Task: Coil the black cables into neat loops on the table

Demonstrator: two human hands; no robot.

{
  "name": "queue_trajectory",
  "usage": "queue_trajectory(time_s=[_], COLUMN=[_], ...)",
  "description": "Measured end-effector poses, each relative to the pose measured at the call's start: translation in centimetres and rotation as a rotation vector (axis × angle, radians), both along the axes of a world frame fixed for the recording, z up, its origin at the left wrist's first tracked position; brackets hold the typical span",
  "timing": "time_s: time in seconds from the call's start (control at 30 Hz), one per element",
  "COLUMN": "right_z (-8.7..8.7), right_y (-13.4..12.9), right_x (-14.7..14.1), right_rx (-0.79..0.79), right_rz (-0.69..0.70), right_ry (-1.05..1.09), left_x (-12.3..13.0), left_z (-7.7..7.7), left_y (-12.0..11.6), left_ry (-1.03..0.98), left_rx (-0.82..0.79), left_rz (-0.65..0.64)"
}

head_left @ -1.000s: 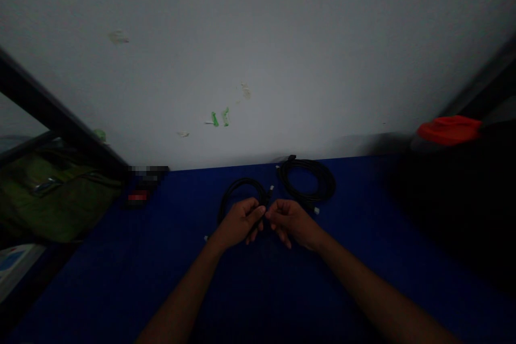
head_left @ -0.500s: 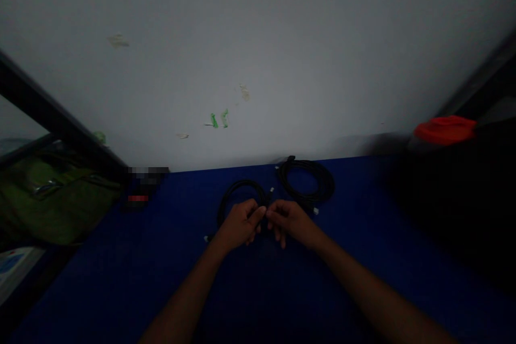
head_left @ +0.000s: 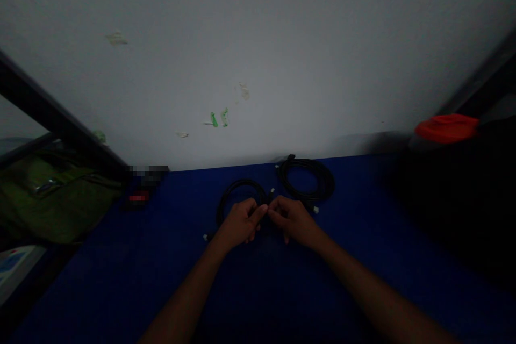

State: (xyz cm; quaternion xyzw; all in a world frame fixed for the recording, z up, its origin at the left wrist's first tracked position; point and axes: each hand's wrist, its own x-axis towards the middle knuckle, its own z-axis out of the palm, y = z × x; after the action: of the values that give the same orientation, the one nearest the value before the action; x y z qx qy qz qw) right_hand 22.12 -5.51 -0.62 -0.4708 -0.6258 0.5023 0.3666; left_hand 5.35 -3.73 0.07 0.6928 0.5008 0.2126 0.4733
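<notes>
Two coiled black cables lie on a dark blue surface [head_left: 133, 263]. The left coil [head_left: 231, 188] runs under my left hand [head_left: 243, 221], whose thumb and fingers are pressed together on it. My right hand [head_left: 291, 219] is closed in a pinch, its fingertips almost touching my left thumb; whatever it pinches is too dark to make out. White-tipped connectors show beyond my fingers and left of my left wrist. The right coil [head_left: 329, 183] rests untouched near the wall, with a pale connector end [head_left: 315, 209] just beyond my right hand.
A pale wall [head_left: 306, 64] rises behind the surface. A green bag [head_left: 60, 204] and dark frame bars stand left, near a small black and red item [head_left: 138, 199]. On the right are an orange-red lid [head_left: 446, 128] and a large black shape [head_left: 455, 204].
The lower fingers of my right hand have curled in a little. Both hands stay at nearly the same spot, and the cables have not visibly moved.
</notes>
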Motion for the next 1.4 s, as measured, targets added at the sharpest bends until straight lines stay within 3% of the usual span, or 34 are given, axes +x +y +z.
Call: queue_trajectory(time_s=[0.13,0.3,0.67,0.77,0.93,1.03,1.13,1.27,1.4], right_z=[-0.3,0.2,0.9,1.1,0.6,0.0,-0.2,0.4,0.9], right_y=[0.4,0.4,0.2,0.2,0.0,-0.2,-0.3,-0.3,-0.4], right_x=[-0.1,-0.2,0.3,1.0,1.0,0.5,0.2,0.4,0.5], right_rx=[-0.208,-0.271,-0.202,-0.104,0.306,0.484,0.494,0.447,0.461], right_rz=[-0.004,-0.003,0.019,0.044,0.223,0.350,0.396,0.348,0.275], right_ry=[0.317,0.584,0.666,0.460,-0.301,-0.605,-0.699,-0.658,-0.580], left_x=[-0.1,-0.2,-0.4,-1.0,-2.0,-2.6,-3.0,-3.4,-3.5], left_z=[0.1,-0.3,0.2,0.4,1.6,2.1,2.2,2.3,2.3], left_y=[0.1,0.3,0.6,0.9,1.1,1.3,1.5,1.4,1.4], left_ry=[-0.025,-0.004,0.272,0.418,0.595,0.583,0.431,0.026,-0.354], left_rx=[-0.021,-0.023,0.306,0.367,0.391,0.420,0.497,0.605,0.528], left_rz=[-0.023,0.006,0.059,0.112,0.306,0.417,0.541,0.688,0.707])
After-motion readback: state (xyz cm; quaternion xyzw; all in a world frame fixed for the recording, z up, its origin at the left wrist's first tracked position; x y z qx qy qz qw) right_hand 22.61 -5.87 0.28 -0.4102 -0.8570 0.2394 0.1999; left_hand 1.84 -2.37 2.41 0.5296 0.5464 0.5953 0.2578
